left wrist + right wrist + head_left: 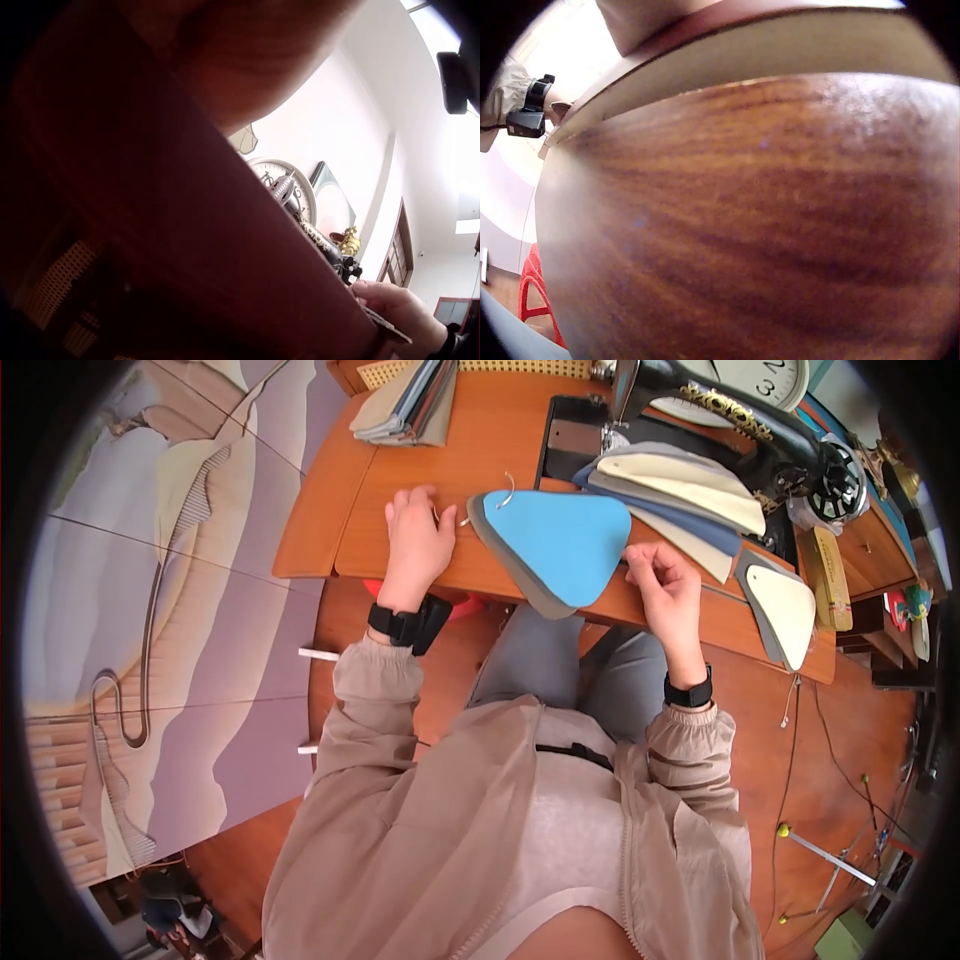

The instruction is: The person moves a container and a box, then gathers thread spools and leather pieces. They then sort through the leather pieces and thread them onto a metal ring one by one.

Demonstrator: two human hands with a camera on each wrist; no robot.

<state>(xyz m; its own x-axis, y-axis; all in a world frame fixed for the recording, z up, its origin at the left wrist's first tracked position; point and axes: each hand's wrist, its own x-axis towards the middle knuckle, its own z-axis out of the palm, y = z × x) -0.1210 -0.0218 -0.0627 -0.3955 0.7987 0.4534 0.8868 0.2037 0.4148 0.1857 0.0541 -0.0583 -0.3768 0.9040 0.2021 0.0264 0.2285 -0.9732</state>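
Note:
A blue rounded-triangular piece (565, 540) lies over grey ones at the table's front edge, its lower corner overhanging. A thin pale cord passes by the hole near its upper left corner. My right hand (665, 585) pinches at the stack's right edge with thumb and forefinger; the left wrist view shows this hand (401, 307) from the side, beside the thin pieces. Left of the stack, my left hand (418, 540) rests on the table with fingers loosely bent, and a small pale bit shows by its thumb.
Behind stands a black sewing machine (735, 410), with a fan of cream, grey and blue pieces (690, 485) before it. A cream piece (782, 610) on grey lies at the right, near a yellow box (828, 580). Another bundle (408, 405) sits at the back left.

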